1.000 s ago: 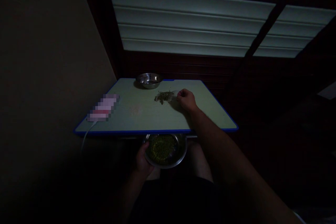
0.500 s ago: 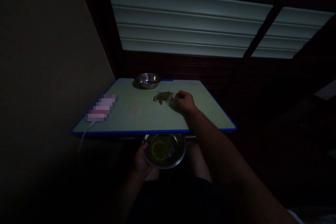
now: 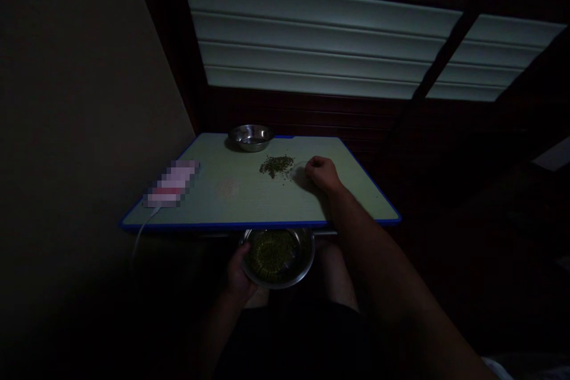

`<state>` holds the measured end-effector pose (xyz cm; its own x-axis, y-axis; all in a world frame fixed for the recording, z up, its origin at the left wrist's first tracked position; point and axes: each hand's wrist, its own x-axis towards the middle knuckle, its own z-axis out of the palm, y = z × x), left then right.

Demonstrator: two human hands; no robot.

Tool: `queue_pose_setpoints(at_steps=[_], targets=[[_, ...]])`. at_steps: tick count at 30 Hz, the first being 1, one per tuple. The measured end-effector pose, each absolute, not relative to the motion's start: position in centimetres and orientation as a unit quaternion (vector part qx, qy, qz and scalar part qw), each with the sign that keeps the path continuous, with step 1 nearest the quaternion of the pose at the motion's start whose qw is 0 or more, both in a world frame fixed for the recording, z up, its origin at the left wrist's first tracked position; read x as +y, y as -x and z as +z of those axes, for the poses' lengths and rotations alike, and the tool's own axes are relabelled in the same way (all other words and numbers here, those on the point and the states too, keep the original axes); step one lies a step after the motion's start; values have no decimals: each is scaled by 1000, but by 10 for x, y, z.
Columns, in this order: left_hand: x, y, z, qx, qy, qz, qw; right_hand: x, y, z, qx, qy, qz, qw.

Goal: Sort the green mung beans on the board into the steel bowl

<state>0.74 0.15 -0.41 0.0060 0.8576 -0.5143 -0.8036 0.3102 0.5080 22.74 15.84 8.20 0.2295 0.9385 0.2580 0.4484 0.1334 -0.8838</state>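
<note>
Where the right hand (image 3: 318,171) pinches: a clear object (image 3: 297,171), beside the grains.
Green grains (image 3: 276,166): on the table (image 3: 267,205), midway between near and far edges.
Left hand (image 3: 240,270): gripping a steel bowl (image 3: 305,252), below the near edge.

The person's left hand (image 3: 240,278) and right hand (image 3: 323,173) are bare, as are the slim left forearm (image 3: 221,312) and longer-looking right forearm (image 3: 389,261). Plain black cloth clothing (image 3: 298,338) covers the lap, ending above a bare knee (image 3: 339,276). A pale, curved cloth-like edge (image 3: 496,367) borders the right arm, too dim to identify as a sleeve.
</note>
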Motion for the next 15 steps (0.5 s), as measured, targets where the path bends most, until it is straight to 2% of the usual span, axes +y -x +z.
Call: queue_pose_setpoints(at_steps=[4,10,15], targets=[[1,-9,-1,390,-29,590,706,157,-226,82,-594,610,225,474],[1,-8,-6,381,-37,595,707,155,-223,84,-612,585,269,459],[1,-7,-8,371,-48,590,716,155,-222,84,-618,580,262,463]])
